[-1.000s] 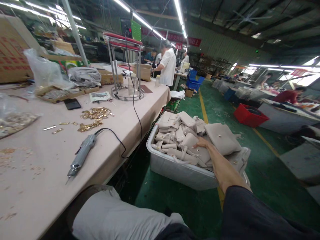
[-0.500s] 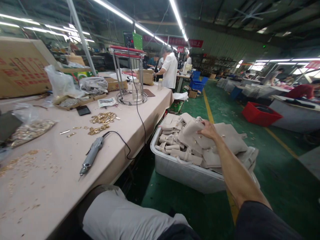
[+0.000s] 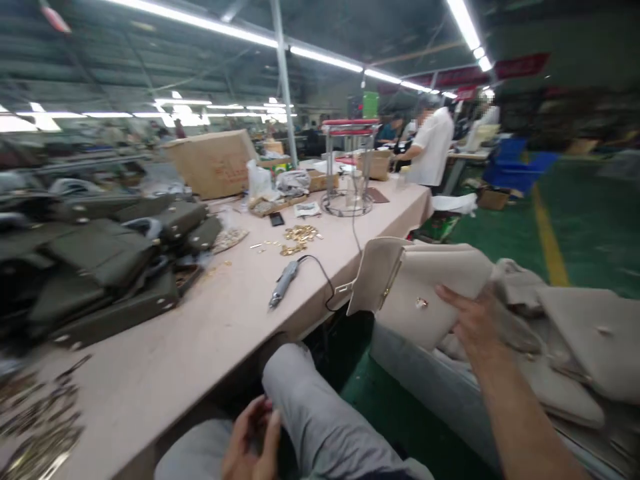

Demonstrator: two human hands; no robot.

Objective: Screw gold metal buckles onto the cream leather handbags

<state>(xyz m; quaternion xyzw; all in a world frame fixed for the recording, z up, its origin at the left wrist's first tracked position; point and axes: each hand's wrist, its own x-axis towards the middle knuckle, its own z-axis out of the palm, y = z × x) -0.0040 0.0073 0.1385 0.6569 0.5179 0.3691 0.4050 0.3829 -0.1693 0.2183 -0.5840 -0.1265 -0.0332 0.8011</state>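
Note:
My right hand [image 3: 473, 320] grips a beige handbag [image 3: 425, 287] by its right side, with the thumb on the front near a small gold clasp. The bag is tilted above the bin, its flap swung out to the left. More beige bags [image 3: 580, 340] lie heaped in the bin below. Low in front of my knee is my left hand [image 3: 253, 440], its fingers curled in toward the thumb; whatever it may hold is hidden. A grey electric screwdriver [image 3: 284, 283] with a black cord lies on the table nearby.
The white bin [image 3: 415, 373] stands right of the long table [image 3: 210, 340]. Dark green bags [image 3: 110, 260] are piled at the table's left. Gold metal parts [image 3: 300, 233] lie beyond the screwdriver, near a round metal stand [image 3: 345, 200]. A person in white [image 3: 433, 147] stands farther back.
My right hand has lifted a beige handbag from the heap and drawn it toward the table. The view has swung left, and my left hand has come into sight.

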